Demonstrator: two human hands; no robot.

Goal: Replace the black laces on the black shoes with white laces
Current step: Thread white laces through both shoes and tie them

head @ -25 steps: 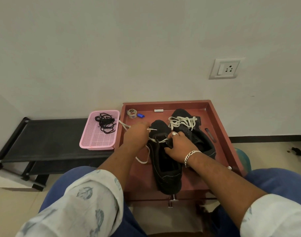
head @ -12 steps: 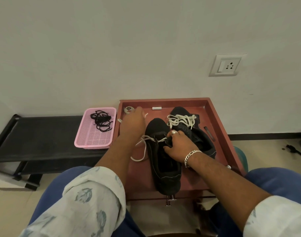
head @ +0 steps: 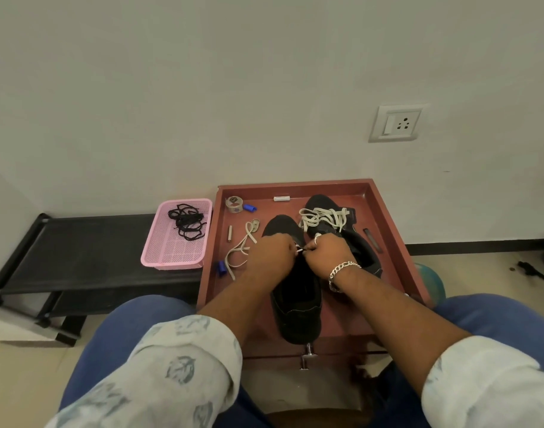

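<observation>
- Hands first: the left hand (head: 272, 257) and right hand (head: 327, 254) meet over the near shoe (head: 295, 304), knuckles almost touching, each with fingers curled in to pinch the white lace (head: 241, 248) at its tip
- A second ago the left hand was out to the left, drawing the lace away from the shoe; it has now come back in to meet the right, which has stayed on the tongue area
- My reading: one pull-through is finished and the tip is being fed to the next eyelet, so this shoe is only partly laced
- The loose length of lace trails left of the left hand across the tray (head: 388, 211)
- The far shoe (head: 332, 217), beyond the right hand, already carries white lacing
- Black laces (head: 187, 220) lie in the pink basket (head: 171, 254), well left of both hands
</observation>
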